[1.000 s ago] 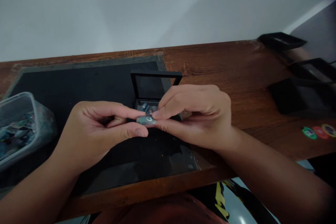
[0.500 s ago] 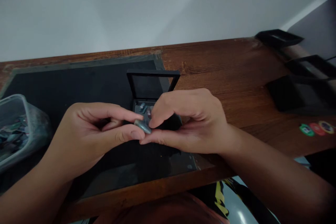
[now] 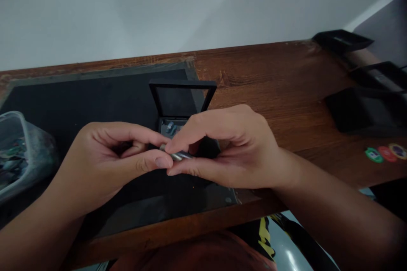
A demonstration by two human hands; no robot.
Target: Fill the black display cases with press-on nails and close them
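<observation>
Between my two hands is a small, smooth, shiny grey piece [image 3: 178, 156] that looks like a polished stone; fingers cover part of it. My left hand [image 3: 114, 152] pinches its left end between thumb and forefinger. From the other side, my right hand [image 3: 235, 148] closes on it, forefinger on top and thumb below. Just behind the fingers stands a small black box [image 3: 182, 84] with its framed, see-through lid raised. Inside it lies a little bluish piece [image 3: 171, 128]; my right hand hides much of the box.
A black mat [image 3: 104, 101] covers the left of the wooden table [image 3: 263, 80]. At far left is a clear plastic tub [image 3: 41, 144] of small pieces. Black boxes [image 3: 362, 110] stand on the right, near green, red and yellow-rimmed discs [image 3: 386, 153].
My right forefinger has moved left over the grey piece, which now shows a different, streaked side. The view has shifted slightly.
</observation>
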